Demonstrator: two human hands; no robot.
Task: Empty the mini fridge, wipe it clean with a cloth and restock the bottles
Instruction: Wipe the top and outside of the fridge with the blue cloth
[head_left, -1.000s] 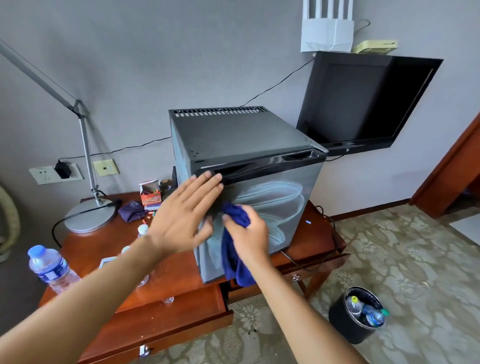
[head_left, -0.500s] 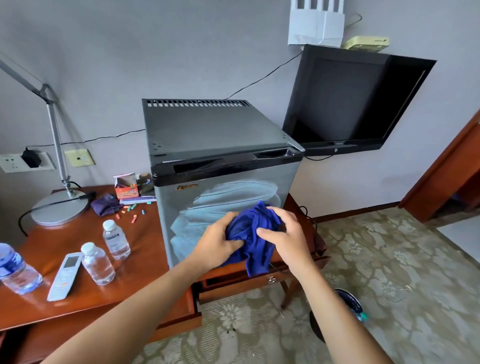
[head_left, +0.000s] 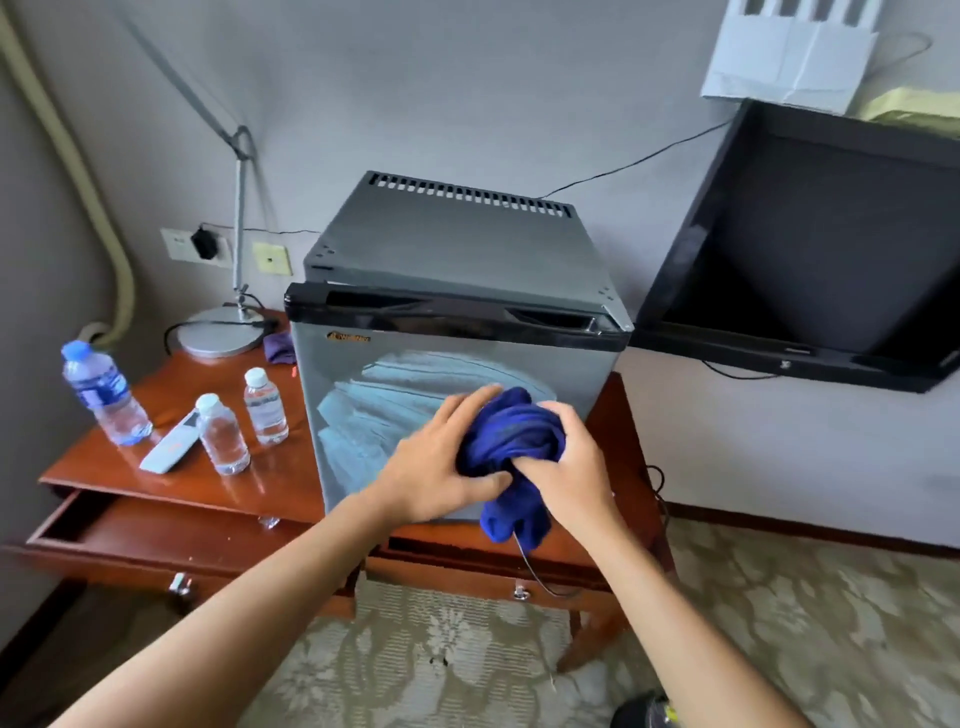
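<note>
**Cloth bunched in both hands at fridge door**

Blue cloth (head_left: 511, 441) held in front of closed fridge (head_left: 457, 332) door, low right of panel. Left hand (head_left: 441, 462) gripping cloth from left, thumb under the bunch. Right hand (head_left: 571, 457) clenched round it from right; tail hanging below. Three bottles (head_left: 223, 434) upright on desk (head_left: 171, 488) left of fridge, beside remote (head_left: 169, 447). Desk drawer pulled out.

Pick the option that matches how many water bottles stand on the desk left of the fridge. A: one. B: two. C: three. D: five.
C: a large blue-capped bottle and two small white-capped bottles stand on the desk, left of the fridge.
</note>
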